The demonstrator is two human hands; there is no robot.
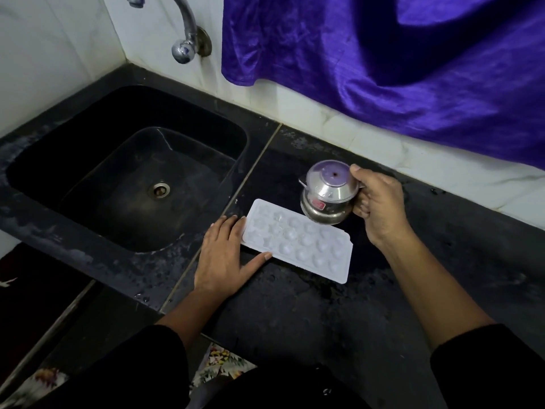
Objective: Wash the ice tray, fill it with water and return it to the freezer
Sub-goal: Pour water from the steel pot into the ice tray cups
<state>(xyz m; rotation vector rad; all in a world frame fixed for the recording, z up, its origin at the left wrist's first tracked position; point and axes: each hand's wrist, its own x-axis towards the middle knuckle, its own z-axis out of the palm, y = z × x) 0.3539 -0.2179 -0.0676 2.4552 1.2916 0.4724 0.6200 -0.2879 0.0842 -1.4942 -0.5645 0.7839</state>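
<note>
Left hand [227,258] flat against ice tray [298,242] (long axis far-left to near-right); right hand [380,202] grips steel jug [327,193].

One camera sits on the person's head. It looks forward and down at the black stone counter [295,320] from close above, so both arms come in from the bottom edge. The deep black sink [59,149] fills the left side. The white tiled wall [59,54] and curved shiny metal tap [190,28] sit at the top, with a shiny purple cloth [383,54] at the top right. The left hand [224,255], the white plastic ice tray [298,243] and the right hand [380,202] with its small steel jug [327,193] are near the middle.
</note>
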